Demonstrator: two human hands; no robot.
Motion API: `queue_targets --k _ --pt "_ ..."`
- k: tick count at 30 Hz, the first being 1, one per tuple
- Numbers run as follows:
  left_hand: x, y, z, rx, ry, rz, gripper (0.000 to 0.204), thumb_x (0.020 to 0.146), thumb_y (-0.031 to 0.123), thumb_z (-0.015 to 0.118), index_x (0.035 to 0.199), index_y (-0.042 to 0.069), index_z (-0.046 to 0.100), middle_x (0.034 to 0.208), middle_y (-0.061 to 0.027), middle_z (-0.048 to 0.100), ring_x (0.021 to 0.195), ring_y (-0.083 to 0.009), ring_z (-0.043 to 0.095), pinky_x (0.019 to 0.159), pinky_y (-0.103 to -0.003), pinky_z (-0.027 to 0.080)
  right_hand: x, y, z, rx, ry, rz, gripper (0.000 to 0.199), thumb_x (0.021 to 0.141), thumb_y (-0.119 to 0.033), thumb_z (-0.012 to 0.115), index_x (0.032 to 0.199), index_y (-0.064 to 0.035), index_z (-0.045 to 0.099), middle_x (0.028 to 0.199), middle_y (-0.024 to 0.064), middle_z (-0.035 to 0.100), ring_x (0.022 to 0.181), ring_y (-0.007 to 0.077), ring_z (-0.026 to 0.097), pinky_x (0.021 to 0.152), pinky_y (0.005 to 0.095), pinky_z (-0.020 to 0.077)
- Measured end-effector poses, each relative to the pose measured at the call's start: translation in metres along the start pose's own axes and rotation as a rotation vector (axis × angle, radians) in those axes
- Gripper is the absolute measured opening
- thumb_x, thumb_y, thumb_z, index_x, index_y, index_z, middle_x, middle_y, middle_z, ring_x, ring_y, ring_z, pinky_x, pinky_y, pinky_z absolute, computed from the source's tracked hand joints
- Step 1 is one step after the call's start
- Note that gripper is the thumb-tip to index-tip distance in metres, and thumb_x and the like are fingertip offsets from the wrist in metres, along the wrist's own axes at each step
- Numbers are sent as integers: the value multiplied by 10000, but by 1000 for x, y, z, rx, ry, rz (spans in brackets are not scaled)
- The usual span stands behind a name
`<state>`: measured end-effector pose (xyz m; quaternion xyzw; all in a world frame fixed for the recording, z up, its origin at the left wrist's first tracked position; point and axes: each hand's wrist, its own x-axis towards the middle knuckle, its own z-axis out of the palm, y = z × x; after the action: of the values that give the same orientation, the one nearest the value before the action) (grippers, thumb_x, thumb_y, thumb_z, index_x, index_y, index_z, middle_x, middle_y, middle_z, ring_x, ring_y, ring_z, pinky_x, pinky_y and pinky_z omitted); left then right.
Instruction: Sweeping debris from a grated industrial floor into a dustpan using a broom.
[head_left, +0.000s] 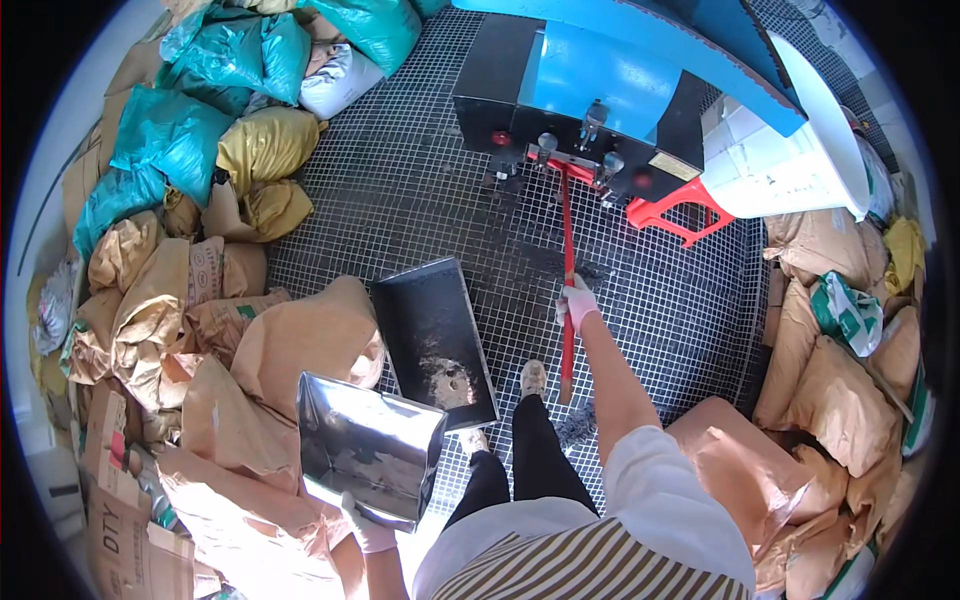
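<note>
My right hand [577, 303], in a pale glove, is closed around a long red pole [568, 235]. The pole's far end reaches in among the metal fittings at the front of a blue and black machine [590, 85]; what is on that end I cannot make out. My left hand [368, 527], also gloved, grips the near edge of a shiny metal tray [365, 440], which is tilted and has greyish residue inside. Just beyond it lies a dark rectangular tray [425, 315] with pale powder at its near end. My feet stand beside the trays.
Brown paper sacks [300, 325] crowd the left, with green bags [170, 130] and yellow bags [265, 150] behind. More brown sacks [840, 390] line the right. A red stool [690, 212] and a large white tub [780, 150] stand beside the machine. Dark powder lies on the tiled floor [660, 300].
</note>
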<state>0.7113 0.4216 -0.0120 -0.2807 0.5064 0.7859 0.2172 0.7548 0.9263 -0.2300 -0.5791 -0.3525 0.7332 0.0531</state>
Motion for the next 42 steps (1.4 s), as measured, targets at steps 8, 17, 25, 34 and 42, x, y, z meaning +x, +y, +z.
queue_targets --k 8,17,25,34,42 --pt "2 -1 6 -74 -9 -16 639 836 464 513 1307 47 404 1272 -121 466 1152 -283 445 996 -408 352 -42 47 -67 -662 115 -181 554 859 -91 424 1370 -283 327 596 94 515 347 193 490 271 343 370" --pt "0 15 -1 -71 -25 51 641 840 459 510 1310 38 398 1271 -120 469 1152 -286 444 995 -406 351 -160 -18 -118 -643 -55 44 485 855 -93 441 1310 -254 407 505 28 420 316 125 404 270 287 311" --pt "-1 10 6 -141 -87 -36 620 835 450 527 1286 38 424 1257 -117 479 1139 -284 449 990 -409 355 -134 0 -86 -652 40 -94 461 854 -74 429 1289 -228 425 496 6 405 308 123 398 270 283 305" --pt "-10 6 -8 -138 -15 51 634 834 455 530 1292 32 415 1253 -131 482 1137 -289 454 994 -409 352 -239 -29 -129 -815 -77 31 607 854 -83 442 1421 -232 286 515 15 457 324 121 426 306 284 357" --pt "-16 -4 8 -179 69 39 645 832 445 528 1310 32 395 1286 -133 451 1160 -294 436 1000 -417 347 -181 -55 -41 -708 -357 -109 602 854 -107 456 1423 -168 270 499 13 436 313 118 417 305 272 338"
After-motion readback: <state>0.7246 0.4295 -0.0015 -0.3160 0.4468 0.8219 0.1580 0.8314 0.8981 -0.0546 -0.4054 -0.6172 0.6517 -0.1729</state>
